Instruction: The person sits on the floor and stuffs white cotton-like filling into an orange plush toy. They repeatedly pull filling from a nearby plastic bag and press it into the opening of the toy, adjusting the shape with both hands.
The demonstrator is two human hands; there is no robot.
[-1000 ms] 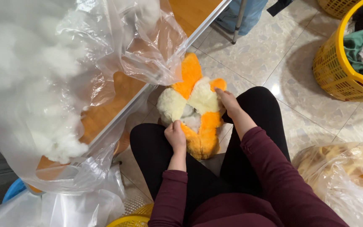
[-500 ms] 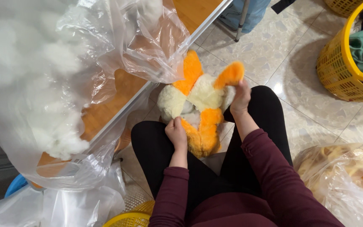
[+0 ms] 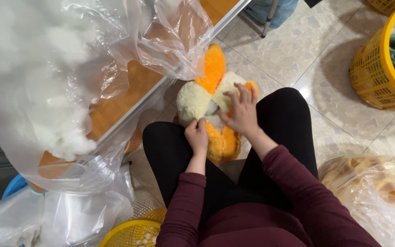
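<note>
An orange and cream plush toy (image 3: 206,96) lies between my knees, against my black trousers. My left hand (image 3: 197,135) pinches the toy's fabric at its middle, fingers closed on it. My right hand (image 3: 241,112) rests on top of the toy with its fingers spread, pressing the cream and orange part near my right knee. Both arms wear dark red sleeves.
A big clear plastic bag (image 3: 46,87) of white stuffing hangs at the left over an orange table with a metal edge (image 3: 129,114). A yellow basket (image 3: 380,68) with clothes stands at the right, another yellow basket (image 3: 129,233) at the bottom, a filled clear bag (image 3: 376,192) at the lower right.
My right hand let go of the orange ear it had lifted and moved onto the toy's top with fingers spread. The left hand stayed on the toy's middle.
</note>
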